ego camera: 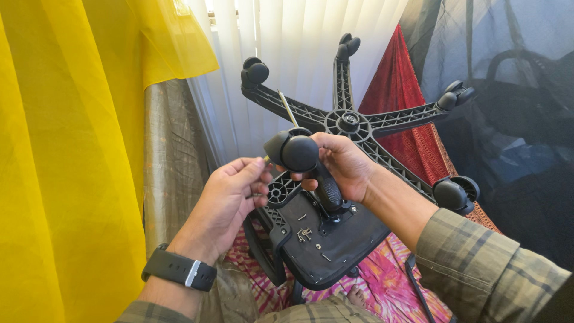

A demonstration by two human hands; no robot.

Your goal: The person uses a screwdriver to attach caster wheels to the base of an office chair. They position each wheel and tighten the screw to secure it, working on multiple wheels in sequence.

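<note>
An upturned black office chair lies in front of me, its five-armed star base (350,119) with black casters pointing up. The underside of its seat (326,245) faces me, with several small screws (305,233) lying loose on it. My right hand (344,164) grips the black centre column (327,190) just behind the nearest caster (294,151). My left hand (230,200), with a black watch on the wrist, pinches a thin metal tool (287,107) whose shaft slants up past that caster.
Yellow cloth (72,149) hangs on the left, white vertical blinds (287,42) at the back, red patterned cloth (400,96) to the right. Pink patterned fabric (382,281) lies under the chair. A dark netted area fills the right side.
</note>
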